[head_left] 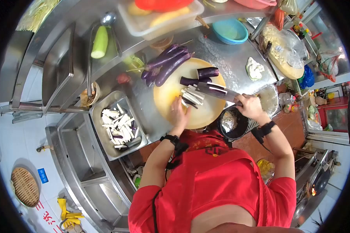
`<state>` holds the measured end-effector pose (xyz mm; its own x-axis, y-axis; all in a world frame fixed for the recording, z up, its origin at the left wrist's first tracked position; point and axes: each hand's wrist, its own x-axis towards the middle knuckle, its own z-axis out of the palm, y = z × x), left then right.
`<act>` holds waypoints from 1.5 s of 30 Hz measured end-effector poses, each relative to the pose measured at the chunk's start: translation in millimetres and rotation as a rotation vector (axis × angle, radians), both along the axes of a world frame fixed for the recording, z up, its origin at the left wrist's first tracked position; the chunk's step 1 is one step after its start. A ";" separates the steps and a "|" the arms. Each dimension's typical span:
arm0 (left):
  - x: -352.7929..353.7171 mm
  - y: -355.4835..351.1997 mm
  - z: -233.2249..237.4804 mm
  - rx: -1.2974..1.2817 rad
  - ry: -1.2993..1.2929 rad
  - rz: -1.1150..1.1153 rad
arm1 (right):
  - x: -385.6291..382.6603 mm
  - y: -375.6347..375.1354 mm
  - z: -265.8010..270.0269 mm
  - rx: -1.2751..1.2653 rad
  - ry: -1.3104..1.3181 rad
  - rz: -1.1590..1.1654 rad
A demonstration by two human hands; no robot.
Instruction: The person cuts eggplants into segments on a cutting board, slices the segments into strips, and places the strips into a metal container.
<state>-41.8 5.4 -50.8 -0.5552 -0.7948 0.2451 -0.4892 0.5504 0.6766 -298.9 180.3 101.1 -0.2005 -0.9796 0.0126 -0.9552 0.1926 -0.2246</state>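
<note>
strips: eggplant strips mid-board, left hand clamped over them
cleaver: cleaver blade on the strips, right hand gripping the handle
done: tray off the board's left edge, loaded with cut sticks
left: chunks and whole eggplants at the far edge, so roughly halfway I'd guess

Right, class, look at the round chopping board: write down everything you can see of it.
The chopping board is a round, pale yellow slab, wood by the look, lying flat on the steel counter. White aubergine sticks and two purple aubergine pieces lie on it. The left hand presses on the sticks; the right hand holds a cleaver over them. Whole aubergines overlap its far edge.
</note>
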 end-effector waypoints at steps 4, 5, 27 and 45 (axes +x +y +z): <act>-30.3 -4.5 9.7 -0.013 -0.024 0.022 | -36.5 16.3 19.1 0.139 0.199 0.073; -37.4 -7.3 11.9 -0.047 -0.027 -0.019 | -41.8 16.5 20.6 0.145 0.202 0.073; -27.4 -28.5 73.5 -0.242 0.302 0.032 | 36.0 -61.8 24.1 -0.058 0.091 0.309; 190.0 -82.5 114.3 -0.374 -0.300 0.513 | 230.4 -211.9 33.0 -0.037 0.037 0.839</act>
<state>148.2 -77.1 63.5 -0.2196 -0.8667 0.4479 -0.8853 0.3699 0.2817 -68.6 -31.7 134.1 0.5958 -0.8022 0.0394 -0.7851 -0.5920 -0.1822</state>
